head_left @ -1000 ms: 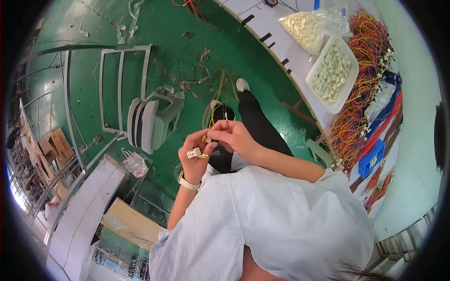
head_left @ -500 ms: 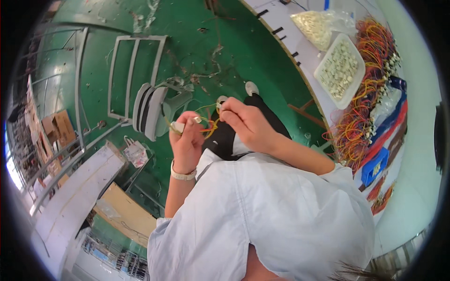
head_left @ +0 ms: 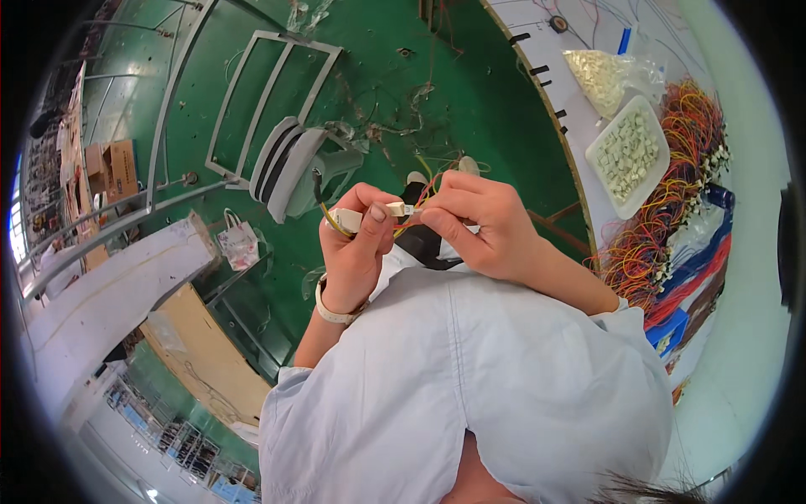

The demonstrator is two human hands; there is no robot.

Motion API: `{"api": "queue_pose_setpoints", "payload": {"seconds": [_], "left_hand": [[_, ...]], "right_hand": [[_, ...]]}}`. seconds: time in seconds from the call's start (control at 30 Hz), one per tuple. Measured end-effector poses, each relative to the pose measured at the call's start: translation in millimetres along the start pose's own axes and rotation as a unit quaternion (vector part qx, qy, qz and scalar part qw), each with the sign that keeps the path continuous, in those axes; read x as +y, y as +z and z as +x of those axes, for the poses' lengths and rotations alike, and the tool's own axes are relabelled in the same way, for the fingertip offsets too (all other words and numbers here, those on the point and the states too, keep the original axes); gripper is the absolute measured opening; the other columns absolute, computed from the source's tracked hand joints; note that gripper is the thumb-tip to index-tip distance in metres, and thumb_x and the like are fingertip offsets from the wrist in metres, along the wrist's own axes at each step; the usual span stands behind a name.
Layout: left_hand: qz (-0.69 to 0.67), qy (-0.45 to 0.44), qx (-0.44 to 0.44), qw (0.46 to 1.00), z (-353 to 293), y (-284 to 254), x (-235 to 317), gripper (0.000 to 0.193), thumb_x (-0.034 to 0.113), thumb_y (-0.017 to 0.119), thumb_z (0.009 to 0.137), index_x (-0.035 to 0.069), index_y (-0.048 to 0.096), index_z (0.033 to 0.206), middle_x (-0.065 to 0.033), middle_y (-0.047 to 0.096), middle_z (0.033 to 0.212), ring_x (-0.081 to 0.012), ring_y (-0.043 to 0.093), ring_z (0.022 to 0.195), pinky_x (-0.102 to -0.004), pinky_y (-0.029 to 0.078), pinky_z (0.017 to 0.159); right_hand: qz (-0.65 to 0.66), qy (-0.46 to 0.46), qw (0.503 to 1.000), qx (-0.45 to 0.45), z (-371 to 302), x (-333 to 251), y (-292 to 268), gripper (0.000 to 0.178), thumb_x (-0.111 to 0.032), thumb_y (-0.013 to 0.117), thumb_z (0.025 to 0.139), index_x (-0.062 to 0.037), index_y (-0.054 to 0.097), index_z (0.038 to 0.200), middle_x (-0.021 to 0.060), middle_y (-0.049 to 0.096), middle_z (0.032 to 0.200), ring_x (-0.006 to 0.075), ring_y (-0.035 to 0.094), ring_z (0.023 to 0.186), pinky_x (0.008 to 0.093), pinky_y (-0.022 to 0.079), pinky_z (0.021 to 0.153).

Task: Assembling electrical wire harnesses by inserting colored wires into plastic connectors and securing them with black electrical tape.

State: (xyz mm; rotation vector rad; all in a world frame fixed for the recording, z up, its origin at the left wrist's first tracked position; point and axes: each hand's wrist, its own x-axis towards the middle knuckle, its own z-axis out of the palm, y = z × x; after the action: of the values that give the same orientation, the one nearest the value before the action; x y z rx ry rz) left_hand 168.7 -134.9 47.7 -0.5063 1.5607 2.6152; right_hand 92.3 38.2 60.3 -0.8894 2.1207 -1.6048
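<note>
My left hand (head_left: 356, 252) is closed around white plastic connectors. One small white connector (head_left: 395, 209) sticks out between its thumb and forefinger, and a larger white connector (head_left: 347, 221) lies against the palm side. Yellow and dark wires (head_left: 322, 202) run out past the left fingers. Close beside it, my right hand (head_left: 485, 225) pinches thin wires right at the end of the small connector. Red and yellow wires (head_left: 428, 174) loop up beyond the right fingertips. Whether a wire end sits inside the connector is too small to tell.
On the white table at right stand a tray (head_left: 594, 160) of white connectors, a bag (head_left: 594, 82) of pale pieces, a long heap of coloured wires (head_left: 645, 223) and a blue box (head_left: 669, 334). A grey stool (head_left: 285, 172) and metal frame (head_left: 220, 118) stand at left.
My hands have come together; the right hand's fingers now meet the end of the connector in the left hand. The view has shifted a little, so the surroundings appear moved.
</note>
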Motion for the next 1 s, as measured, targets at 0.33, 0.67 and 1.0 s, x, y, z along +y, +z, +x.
{"api": "queue_pose_setpoints", "payload": {"seconds": [0.33,0.67,1.0], "left_hand": [[0.058,0.096,0.020,0.993,-25.3,-18.4,8.1,0.021,0.018,0.055,0.096,-0.002,0.058,0.091,0.0041,0.050,0.065,-0.0003,0.033,0.052,-0.0192,0.023,0.045],[0.095,0.111,0.122,0.982,-21.4,0.9,1.1,0.018,0.016,0.056,0.095,0.001,0.055,0.085,0.0064,0.043,0.060,-0.0006,0.032,0.050,-0.0191,0.021,0.044],[0.057,0.129,0.141,0.980,-0.8,33.2,1.8,0.019,0.017,0.056,0.095,0.000,0.055,0.086,0.0060,0.043,0.060,-0.0004,0.032,0.050,-0.0191,0.022,0.043]], "right_hand": [[-0.087,-0.056,0.992,-0.079,4.9,-18.0,8.1,0.006,-0.009,0.065,0.082,-0.0032,0.066,0.083,0.0045,0.049,0.067,0.0186,0.046,0.052,0.0305,0.035,0.046],[-0.273,-0.211,0.939,-0.002,12.3,-12.4,19.0,0.009,-0.007,0.066,0.079,-0.0031,0.064,0.087,0.0034,0.050,0.070,0.0172,0.051,0.053,0.0277,0.039,0.042],[-0.042,-0.134,0.988,-0.058,14.8,2.6,-22.7,0.010,-0.006,0.056,0.088,-0.0013,0.059,0.080,0.0096,0.054,0.068,0.0263,0.051,0.056,0.0337,0.041,0.050]]}}
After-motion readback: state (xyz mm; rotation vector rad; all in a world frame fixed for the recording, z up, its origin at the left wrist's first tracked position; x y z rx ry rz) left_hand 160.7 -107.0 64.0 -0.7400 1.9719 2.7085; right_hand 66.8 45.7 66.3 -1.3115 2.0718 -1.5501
